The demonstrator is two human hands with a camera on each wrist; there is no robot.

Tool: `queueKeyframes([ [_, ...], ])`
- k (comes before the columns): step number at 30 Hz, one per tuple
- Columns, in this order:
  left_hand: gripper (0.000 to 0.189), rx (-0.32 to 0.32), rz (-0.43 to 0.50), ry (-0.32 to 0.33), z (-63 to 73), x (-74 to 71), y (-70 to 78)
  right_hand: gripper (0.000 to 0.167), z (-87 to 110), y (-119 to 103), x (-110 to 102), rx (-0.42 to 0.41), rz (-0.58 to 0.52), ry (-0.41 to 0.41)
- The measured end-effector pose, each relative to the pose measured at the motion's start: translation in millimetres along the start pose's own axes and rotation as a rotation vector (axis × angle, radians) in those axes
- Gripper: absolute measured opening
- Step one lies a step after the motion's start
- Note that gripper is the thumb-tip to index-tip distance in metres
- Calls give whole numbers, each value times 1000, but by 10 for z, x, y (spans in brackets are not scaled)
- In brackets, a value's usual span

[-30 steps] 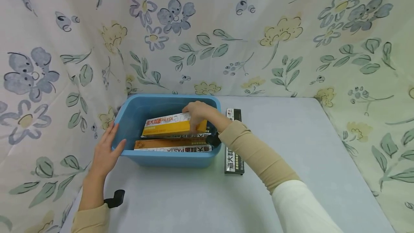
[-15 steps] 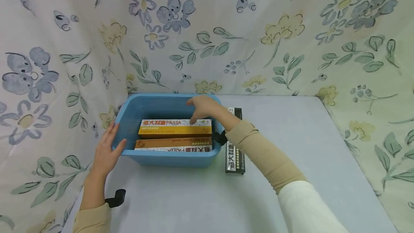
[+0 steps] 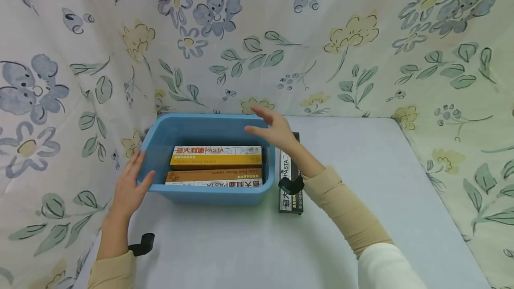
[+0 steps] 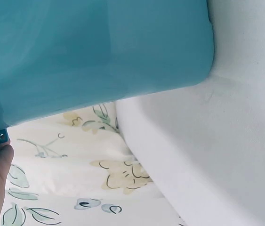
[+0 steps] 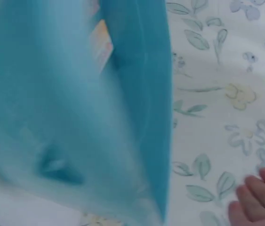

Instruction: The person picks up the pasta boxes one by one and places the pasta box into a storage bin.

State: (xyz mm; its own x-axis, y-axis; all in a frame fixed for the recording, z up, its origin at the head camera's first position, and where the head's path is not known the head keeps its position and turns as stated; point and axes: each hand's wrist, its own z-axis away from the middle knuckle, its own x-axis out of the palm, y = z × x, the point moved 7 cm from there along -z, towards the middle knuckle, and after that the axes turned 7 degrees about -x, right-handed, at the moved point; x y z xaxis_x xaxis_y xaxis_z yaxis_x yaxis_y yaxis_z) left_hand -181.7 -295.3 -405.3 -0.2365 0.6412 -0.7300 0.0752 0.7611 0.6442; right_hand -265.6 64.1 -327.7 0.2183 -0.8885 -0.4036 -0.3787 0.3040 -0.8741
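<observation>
A blue plastic bin [image 3: 209,189] stands at the back left of the table. Inside lie a yellow-and-white pasta box [image 3: 214,160] labelled chicken curry sauce and, nearer its front wall, a brown-and-white pasta box [image 3: 213,176]. My left hand [image 3: 130,186] rests at the bin's front left corner, fingers straight along the left rim and thumb at the front one. In the left wrist view a digit touches the rim's edge. Above the right back rim hovers my right hand [image 3: 277,135], thumb and fingers spread, holding nothing.
A black pasta box [image 3: 295,204] lies lengthwise on the table just right of the bin, partly hidden under my right forearm. Floral curtains [image 3: 341,35] hang behind and at both sides of the white table [image 3: 361,164].
My right hand let go of the yellow pasta box, which dropped from tilted to level beside the brown one. That hand then rose out of the bin to the right. The left hand stayed put.
</observation>
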Motion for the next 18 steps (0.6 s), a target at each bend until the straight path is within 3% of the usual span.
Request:
queueKeyframes([
  [11,65,-1,2,3,1,2,27,54,492,258,-301,-71,-261,497],
  [14,65,1,6,5,1,1,32,53,690,422,-337,-48,-337,615],
  [18,64,10,-5,12,-2,-6,38,54,971,647,-314,21,-372,703],
])
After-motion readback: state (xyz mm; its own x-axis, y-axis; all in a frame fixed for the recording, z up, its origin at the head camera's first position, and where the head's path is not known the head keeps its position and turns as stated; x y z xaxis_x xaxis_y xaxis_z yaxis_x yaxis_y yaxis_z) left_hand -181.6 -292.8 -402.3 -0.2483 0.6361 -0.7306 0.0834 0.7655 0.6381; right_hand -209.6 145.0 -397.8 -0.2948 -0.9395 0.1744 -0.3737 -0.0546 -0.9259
